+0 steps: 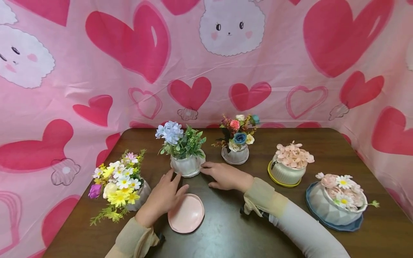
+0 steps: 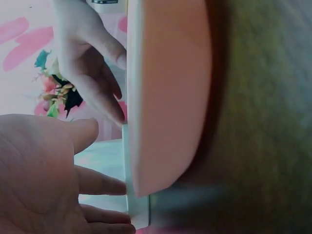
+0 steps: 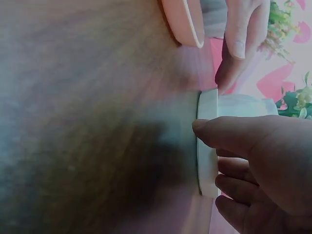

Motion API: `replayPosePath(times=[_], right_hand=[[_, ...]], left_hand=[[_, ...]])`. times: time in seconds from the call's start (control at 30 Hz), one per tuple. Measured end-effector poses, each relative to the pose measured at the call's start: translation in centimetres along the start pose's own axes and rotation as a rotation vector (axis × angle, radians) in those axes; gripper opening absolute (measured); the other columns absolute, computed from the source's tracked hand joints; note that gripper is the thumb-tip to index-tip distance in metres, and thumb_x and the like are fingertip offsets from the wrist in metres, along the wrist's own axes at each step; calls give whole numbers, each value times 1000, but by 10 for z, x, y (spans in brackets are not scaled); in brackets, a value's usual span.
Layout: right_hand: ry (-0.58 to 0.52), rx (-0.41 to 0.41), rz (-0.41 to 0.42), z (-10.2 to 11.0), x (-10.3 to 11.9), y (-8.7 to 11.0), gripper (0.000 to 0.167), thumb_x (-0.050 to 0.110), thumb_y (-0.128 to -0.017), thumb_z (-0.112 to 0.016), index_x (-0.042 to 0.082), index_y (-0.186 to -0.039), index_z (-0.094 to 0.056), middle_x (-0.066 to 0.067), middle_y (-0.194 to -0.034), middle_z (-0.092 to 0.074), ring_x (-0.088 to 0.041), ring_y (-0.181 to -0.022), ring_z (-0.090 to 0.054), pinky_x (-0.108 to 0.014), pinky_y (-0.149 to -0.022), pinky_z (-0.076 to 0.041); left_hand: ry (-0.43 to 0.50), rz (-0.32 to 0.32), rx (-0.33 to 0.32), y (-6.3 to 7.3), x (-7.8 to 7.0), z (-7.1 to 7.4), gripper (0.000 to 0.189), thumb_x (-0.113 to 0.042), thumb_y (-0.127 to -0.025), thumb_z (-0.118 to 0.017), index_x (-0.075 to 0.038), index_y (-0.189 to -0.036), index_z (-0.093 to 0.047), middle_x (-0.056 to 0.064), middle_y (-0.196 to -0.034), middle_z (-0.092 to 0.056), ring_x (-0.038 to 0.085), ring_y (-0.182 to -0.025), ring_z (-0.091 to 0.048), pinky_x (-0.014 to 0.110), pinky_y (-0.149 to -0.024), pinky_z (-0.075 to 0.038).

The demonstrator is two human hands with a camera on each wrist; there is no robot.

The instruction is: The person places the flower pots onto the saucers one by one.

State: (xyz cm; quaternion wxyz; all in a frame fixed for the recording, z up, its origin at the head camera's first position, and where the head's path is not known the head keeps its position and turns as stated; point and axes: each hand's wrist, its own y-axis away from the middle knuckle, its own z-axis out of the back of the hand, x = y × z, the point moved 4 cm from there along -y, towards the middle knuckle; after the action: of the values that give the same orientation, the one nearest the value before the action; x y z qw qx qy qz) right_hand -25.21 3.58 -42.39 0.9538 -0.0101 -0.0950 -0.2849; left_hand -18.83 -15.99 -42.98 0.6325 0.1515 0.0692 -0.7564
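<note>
A white flower pot point(image 1: 187, 165) with pale blue flowers point(image 1: 170, 132) and green leaves sits upright on a white saucer point(image 3: 208, 146). My left hand point(image 1: 166, 197) reaches to the saucer's front left edge, its fingers point(image 2: 100, 181) extended and fingertips at the rim. From the right, my right hand point(image 1: 227, 176) meets the same saucer with its fingertips, the fingers loosely bent. A pink plate point(image 1: 186, 213) lies on the table just in front, beside and partly behind my left hand.
On the brown table point(image 1: 226, 229), a pot of yellow and white flowers point(image 1: 120, 182) stands left. Behind is a pot with mixed roses point(image 1: 238, 138). To the right are a pot of peach flowers point(image 1: 294, 156) on a yellow saucer and a faceted pot point(image 1: 335, 206) on a blue plate.
</note>
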Motion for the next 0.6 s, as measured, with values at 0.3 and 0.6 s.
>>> replayPosePath(times=[0.3, 0.6], right_hand=[[-13, 36, -37, 3, -3, -10, 60, 25, -92, -70, 10, -145, -49, -9, -153, -45, -25, -135, -51, -41, -109, -45], [-34, 28, -42, 1, -5, -10, 61, 26, -92, -70, 11, -146, -48, -8, -154, -43, -25, -137, -49, -41, -110, -44]], left_hand=[[-4, 29, 0, -5, 4, -1, 67, -45, -100, -52, -1, -148, -41, 29, -158, -27, 48, -144, -32, 60, -117, -28], [-3, 35, 5, -6, 5, -1, 68, -45, -99, -53, 0, -148, -40, 29, -159, -25, 50, -143, -31, 62, -115, -29]])
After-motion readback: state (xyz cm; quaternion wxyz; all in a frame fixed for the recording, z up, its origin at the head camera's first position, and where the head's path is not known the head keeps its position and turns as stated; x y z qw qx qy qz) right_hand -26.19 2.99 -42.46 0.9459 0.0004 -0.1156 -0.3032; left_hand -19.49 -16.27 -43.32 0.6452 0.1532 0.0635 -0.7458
